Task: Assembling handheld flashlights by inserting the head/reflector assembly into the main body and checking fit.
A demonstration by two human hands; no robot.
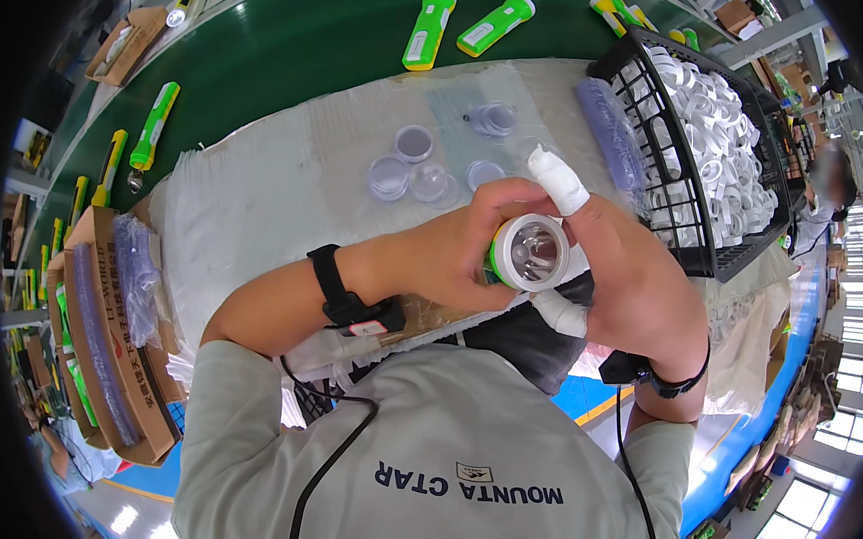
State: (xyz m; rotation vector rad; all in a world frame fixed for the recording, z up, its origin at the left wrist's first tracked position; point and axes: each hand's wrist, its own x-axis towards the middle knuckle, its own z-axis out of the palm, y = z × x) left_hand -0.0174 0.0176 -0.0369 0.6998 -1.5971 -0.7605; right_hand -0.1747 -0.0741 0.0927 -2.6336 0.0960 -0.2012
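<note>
At the far left a cardboard box (pixel 110 352) holds long sleeves of clear plastic parts, and green-and-yellow flashlights (pixel 155 125) lie along the dark green conveyor belt (pixel 297 42) above it. Moving right, a white padded sheet (pixel 261 195) covers the work table, with a few clear round lenses (pixel 412 172) scattered on it near the middle. Just below them, the left hand (pixel 451 256), a black strap on its wrist, is clenched around the body of a green flashlight (pixel 528 254), which is held up close over the table's near edge, its white-rimmed reflector head facing the camera. The right hand (pixel 633 288) grasps the same flashlight from the other side, its white-taped fingers (pixel 561 179) pressing on the rim of the head. Farther right, a black wire basket (pixel 680 208) stands on the table, filled with white plastic rings (pixel 717 128). Two more green flashlights (pixel 461 25) rest on the belt beyond.
</note>
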